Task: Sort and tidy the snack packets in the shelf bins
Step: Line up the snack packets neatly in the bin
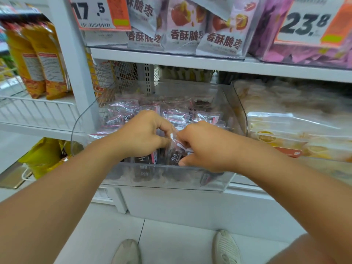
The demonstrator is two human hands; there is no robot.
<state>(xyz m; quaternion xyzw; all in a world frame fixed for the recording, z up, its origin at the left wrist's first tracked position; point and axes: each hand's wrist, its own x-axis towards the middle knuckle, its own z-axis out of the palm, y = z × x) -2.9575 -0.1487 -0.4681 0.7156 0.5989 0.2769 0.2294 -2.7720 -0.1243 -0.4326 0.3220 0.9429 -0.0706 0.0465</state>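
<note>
While both hands work inside the clear bin point(167, 180) on the middle shelf, they meet over one small packet point(178, 149) at its front edge. The left hand point(142, 135) has its fingers point(165, 124) curled down, thumb and forefinger pinching the packet's crinkled top seam. The right hand point(200, 147) grips the same packet from the other side, its fingers folded round the wrapper and its thumb lying low along the front. Two hands on so small a thing suggests the person is squaring it up, probably to stand it on edge with its dark printed face outward like its neighbours in the front row point(146, 159).

Behind the hands, loose packets point(123, 113) of the same pink-and-clear kind lie flat and jumbled toward the back of the bin, some tilted, so the sorting looks far from done. Working from the front row backwards makes sense here: the bin's low front wall props upright packets, and the heap behind can be drawn forward.

To the right, a second bin point(240, 103) touches this one and holds pale yellow bags point(297, 128), a different product that seems kept apart by the wall. Above, the upper shelf carries white bags point(221, 40) and price cards point(99, 13). The thin slippery wrapper may slide out of line when released.
</note>
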